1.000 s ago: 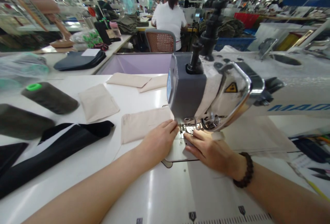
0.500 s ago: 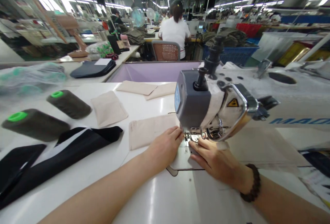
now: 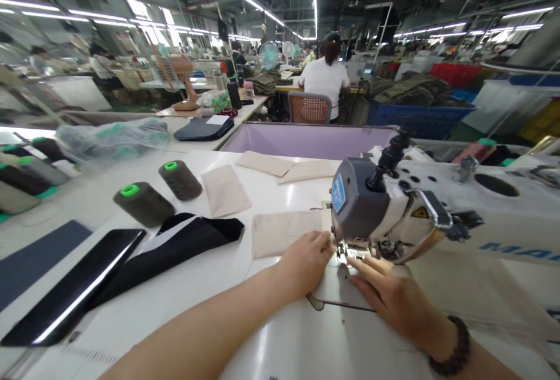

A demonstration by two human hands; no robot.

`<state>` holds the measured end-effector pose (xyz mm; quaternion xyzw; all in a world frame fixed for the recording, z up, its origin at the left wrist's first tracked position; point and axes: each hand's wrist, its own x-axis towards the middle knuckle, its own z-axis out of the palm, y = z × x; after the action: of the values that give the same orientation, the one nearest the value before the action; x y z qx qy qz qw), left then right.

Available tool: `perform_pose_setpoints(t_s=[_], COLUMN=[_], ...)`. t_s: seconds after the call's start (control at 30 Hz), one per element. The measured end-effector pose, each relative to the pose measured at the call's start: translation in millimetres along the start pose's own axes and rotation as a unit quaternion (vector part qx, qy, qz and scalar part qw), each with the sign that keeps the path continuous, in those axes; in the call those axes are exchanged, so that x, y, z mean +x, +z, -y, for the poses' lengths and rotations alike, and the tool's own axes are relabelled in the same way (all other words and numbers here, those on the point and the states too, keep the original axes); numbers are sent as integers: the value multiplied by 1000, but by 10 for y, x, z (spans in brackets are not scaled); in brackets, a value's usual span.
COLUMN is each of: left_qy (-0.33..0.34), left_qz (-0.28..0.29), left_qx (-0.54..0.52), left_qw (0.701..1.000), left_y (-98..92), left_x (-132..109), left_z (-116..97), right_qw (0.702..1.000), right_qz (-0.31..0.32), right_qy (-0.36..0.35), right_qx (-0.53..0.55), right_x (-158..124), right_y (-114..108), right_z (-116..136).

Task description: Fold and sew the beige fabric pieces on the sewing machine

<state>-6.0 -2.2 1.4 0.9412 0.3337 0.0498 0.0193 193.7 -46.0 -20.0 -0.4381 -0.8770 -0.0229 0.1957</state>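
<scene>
A beige fabric piece lies flat on the white table, its right end running to the needle area of the sewing machine. My left hand rests on that end, fingers close together and lying over the cloth; their tips are partly hidden beside the machine head. On the other side of the needle, my right hand lies low over the metal plate, fingers stretched out and somewhat apart. Its fingertips are near the presser foot. Whether they touch cloth, I cannot tell.
More beige pieces lie behind. Left of them are dark thread cones, black fabric and a glossy black strip. A lilac-sided trough borders the table's far edge. Beyond it a person sits facing away.
The camera view has turned left and tilted up, so everything appears farther right and lower. Both hands stay beside the needle, nearly unchanged against the machine.
</scene>
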Motion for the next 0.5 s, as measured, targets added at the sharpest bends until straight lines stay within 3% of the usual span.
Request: perform_pose_setpoints(t_s=[0.13,0.3,0.4,0.5], left_qy=[-68,-158,-144,-92], left_qz=[28,9,6,21], left_qx=[26,38,33,11], left_qw=[997,987,989,995], left_y=[-84,-114,-167,-264], left_x=[-27,50,21,-150], left_z=[-5,318,455,364], right_qw=[995,962,945,941], right_qz=[-25,174,218,215], right_qy=[57,170,182,187], right_qx=[-84,-126,-164,-183], right_x=[-61,-200,-259,-290], right_y=[-237,-635,-696,-664], right_z=[-167,-356,-341,-295])
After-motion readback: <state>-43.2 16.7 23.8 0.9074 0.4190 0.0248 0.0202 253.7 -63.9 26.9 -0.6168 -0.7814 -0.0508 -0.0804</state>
